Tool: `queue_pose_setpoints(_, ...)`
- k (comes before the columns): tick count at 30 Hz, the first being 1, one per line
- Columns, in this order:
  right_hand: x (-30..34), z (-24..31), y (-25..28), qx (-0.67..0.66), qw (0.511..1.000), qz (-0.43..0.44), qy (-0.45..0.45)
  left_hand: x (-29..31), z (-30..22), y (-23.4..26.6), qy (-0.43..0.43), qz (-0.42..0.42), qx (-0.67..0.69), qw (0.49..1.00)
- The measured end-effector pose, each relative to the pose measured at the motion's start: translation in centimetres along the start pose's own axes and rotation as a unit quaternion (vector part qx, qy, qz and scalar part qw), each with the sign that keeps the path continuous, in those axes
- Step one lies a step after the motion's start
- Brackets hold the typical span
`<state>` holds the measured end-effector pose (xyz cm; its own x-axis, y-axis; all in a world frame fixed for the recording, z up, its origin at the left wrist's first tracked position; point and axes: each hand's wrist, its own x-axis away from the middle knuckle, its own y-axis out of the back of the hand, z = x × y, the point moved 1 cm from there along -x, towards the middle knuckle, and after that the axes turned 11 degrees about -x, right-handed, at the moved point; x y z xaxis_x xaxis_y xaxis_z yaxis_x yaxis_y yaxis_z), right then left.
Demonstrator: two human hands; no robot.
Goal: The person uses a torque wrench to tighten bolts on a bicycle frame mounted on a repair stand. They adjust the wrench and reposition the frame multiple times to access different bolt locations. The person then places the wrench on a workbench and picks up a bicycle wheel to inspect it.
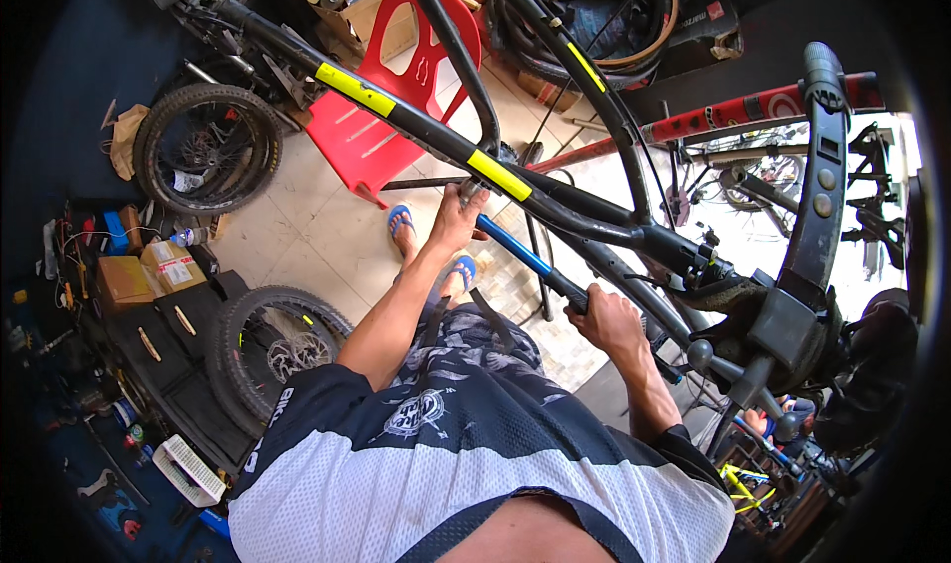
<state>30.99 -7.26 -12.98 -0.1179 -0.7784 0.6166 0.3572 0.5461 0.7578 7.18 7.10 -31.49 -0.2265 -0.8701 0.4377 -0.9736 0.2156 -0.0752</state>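
A black bicycle frame [426,125] with yellow stripes runs slantwise across the view in front of me. Below its long tube lies a long-handled wrench [513,247] with a blue shaft and a black grip. My left hand [459,218] is closed around the wrench's head end, close against the frame; what the head fits onto is hidden. Lower right, my right hand [608,320] wraps the black grip. The wrench slopes down from left to right between my hands.
A red plastic chair [357,142] stands beyond the frame. Bicycle wheels [144,147] lie at left, near cardboard boxes [124,281] and a white basket [188,472]. At right is a dark curved arm [814,206] with a clamp block; a red bar [723,112] crosses behind.
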Motion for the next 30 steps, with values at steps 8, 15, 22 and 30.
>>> queue_pose_setpoints(8,0.0,0.1,0.4,-0.003,1.0,0.012,0.007,0.2,0.1,-0.4,-0.009,-0.003,0.012,1.0)
queue_pose_setpoints(15,0.3,-0.1,0.5,0.008,1.0,0.022,0.007,0.0,0.8,-0.6,-0.011,0.0,0.009,1.0)
queue_pose_setpoints(22,0.0,-1.1,0.2,0.003,0.999,0.024,0.034,-0.4,1.4,-0.5,0.023,0.02,-0.019,0.999)
queue_pose_setpoints(30,0.0,-1.3,0.6,-0.039,0.999,0.006,0.02,-0.9,2.4,0.2,0.018,0.031,-0.04,0.999)
